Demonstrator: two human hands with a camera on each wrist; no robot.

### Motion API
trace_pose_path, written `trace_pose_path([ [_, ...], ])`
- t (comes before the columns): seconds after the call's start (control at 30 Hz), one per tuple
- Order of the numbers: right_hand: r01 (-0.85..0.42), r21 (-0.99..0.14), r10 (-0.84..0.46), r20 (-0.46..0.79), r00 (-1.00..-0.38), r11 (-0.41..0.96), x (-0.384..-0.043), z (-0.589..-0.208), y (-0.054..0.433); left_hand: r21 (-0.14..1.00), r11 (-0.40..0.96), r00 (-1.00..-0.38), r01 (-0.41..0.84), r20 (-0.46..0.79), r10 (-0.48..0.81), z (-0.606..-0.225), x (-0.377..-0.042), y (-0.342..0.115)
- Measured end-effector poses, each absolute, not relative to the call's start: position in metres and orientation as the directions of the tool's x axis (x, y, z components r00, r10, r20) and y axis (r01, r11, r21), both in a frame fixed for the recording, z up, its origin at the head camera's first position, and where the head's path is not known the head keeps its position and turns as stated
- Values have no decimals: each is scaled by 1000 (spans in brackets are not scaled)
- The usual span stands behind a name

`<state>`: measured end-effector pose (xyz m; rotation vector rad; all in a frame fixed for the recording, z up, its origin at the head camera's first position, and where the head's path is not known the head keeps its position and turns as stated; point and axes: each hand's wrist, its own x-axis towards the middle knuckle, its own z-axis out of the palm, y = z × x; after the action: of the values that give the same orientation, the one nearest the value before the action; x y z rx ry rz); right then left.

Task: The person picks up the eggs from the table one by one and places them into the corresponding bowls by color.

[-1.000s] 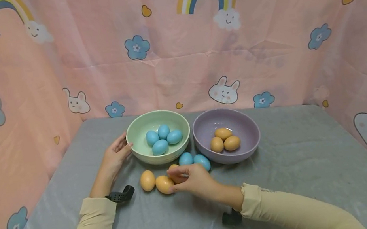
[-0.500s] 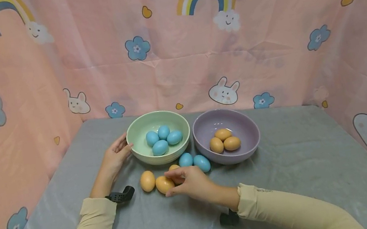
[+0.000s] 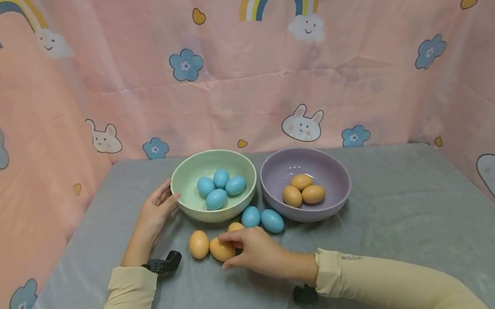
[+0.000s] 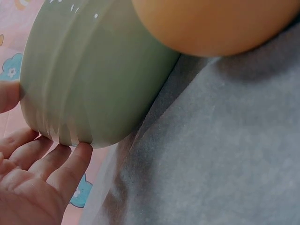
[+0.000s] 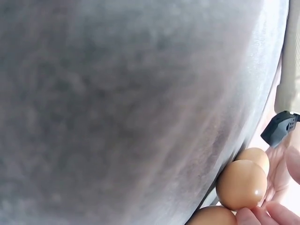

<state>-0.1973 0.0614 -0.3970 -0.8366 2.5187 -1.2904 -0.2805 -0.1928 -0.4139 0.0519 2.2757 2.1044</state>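
My left hand (image 3: 154, 212) touches the outer wall of the green bowl (image 3: 183, 208), thumb and fingertips spread against it, as the left wrist view also shows. Several blue eggs (image 3: 216, 199) lie in that bowl. My right hand (image 3: 260, 252) reaches around a yellow-orange egg (image 3: 221, 249) on the cloth, with thumb and index finger to either side. In the right wrist view, fingertips (image 5: 253, 216) are at an egg (image 5: 241, 185), while the thumb appears apart from it. Another yellow-orange egg (image 3: 199, 244) lies to the left, and a third (image 3: 235, 226) is partly hidden behind the right hand.
To the right of the green bowl stands a purple bowl (image 3: 342, 188) holding three yellow-orange eggs (image 3: 302, 181). Two blue eggs (image 3: 251, 216) lie on the cloth in front of the bowls. Grey cloth (image 3: 408, 215) covers the table, with a pink patterned curtain (image 3: 237, 91) around it.
My right hand has shifted a little left and toward me, its thumb and index finger now around the middle yellow-orange egg. The left hand, bowls and eggs have stayed in place.
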Motion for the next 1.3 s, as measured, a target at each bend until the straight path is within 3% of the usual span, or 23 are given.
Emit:
trace_pose_path([
  [0.47,-461,-699,-543,122,-831,547,-200,-395,55,998,61,-998,7,3,63,-413,-280,-193],
  [1.0,-519,-620,-598,98,-795,588,-205,-393,49,996,86,-999,-8,-12,46,-412,-278,-192],
  [1.3,-603,-474,-656,66,-752,642,-205,-390,42,996,85,-999,-20,-23,41,-414,-280,-192],
])
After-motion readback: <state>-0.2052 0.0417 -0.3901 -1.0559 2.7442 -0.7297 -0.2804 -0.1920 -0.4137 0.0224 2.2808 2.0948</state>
